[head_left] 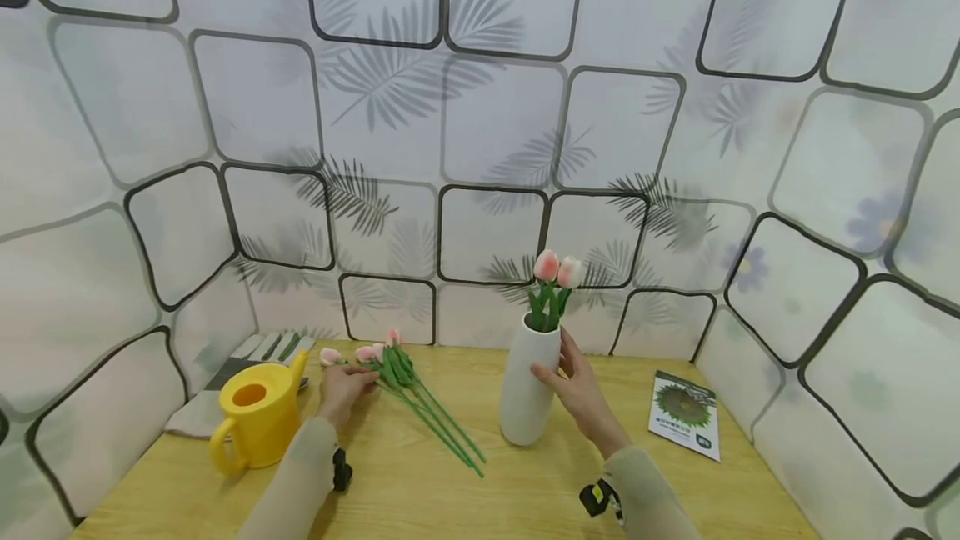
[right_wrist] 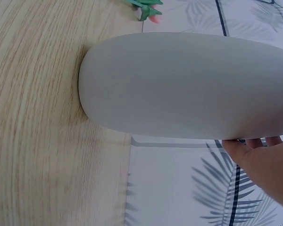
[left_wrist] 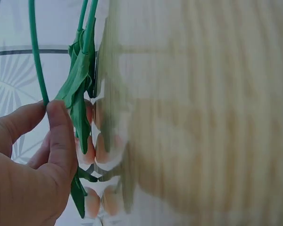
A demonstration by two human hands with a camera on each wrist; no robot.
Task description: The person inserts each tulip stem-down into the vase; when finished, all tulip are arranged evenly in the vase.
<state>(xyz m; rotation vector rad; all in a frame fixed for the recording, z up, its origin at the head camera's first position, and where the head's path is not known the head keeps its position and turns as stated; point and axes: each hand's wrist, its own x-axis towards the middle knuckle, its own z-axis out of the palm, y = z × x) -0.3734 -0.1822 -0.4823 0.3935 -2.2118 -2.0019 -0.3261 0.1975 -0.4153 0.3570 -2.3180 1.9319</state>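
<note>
On the left side of the table, my left hand (head_left: 345,390) is at several pink artificial tulips (head_left: 401,369) lying with their green stems toward me. The left wrist view shows its thumb and forefinger pinching one tulip stem (left_wrist: 35,56), with leaves and pink blooms beside it. A tall white vase (head_left: 527,398) stands upright at centre right, and two pink-and-white tulips (head_left: 547,267) rise from its mouth. My right hand (head_left: 581,394) holds the vase's upper right side, thumb in front and fingers partly hidden behind.
A yellow watering can (head_left: 273,419) stands left of my left hand. Behind it lies a grey and white fabric item (head_left: 191,417), partly hidden. A seed packet (head_left: 684,413) with a plant picture lies at the right. Patterned curtain-like walls enclose the wooden table (head_left: 420,498).
</note>
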